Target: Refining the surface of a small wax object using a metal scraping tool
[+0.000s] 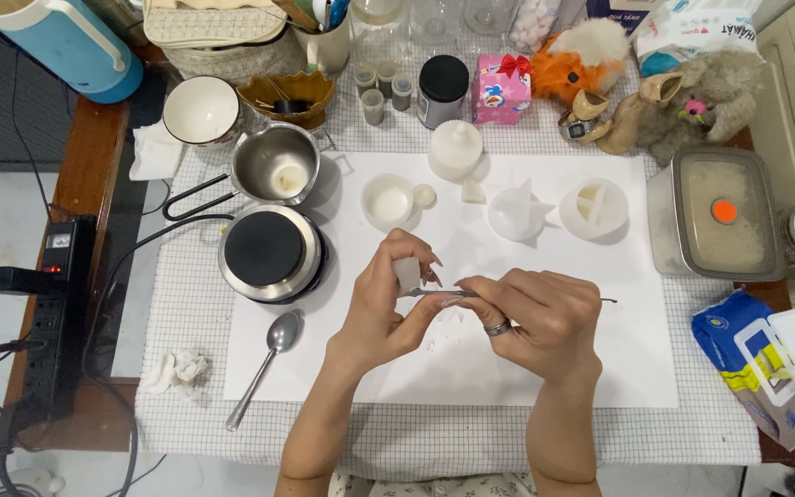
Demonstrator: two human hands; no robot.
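My left hand (386,296) is closed around a small white block (408,273) — wax, I think, though the view is too small to be sure — pinched between thumb and fingertips and held up above the white sheet (637,368). My right hand (537,317), ring on one finger, grips a thin metal tool (442,293) whose tip meets the lower edge of the block; its dark far end pokes out past my knuckles to the right. Both hands hover near the middle of the sheet, just in front of me.

A spoon (265,364) lies on the sheet's left edge, bowl up toward the small electric hotplate (267,250). Just behind the hotplate stands a steel pouring pot (276,164) with something pale inside. Further along the back of the sheet sit a round white dish (388,201), a white lidded mould (455,147), and two translucent round moulds (517,212) (593,208). To my right is a clear lidded container (718,213) with an orange dot on top, and beside it, nearer me, a blue and yellow packet (738,345). A crumpled tissue (177,370) rests on the checked cloth (186,304) to my left.
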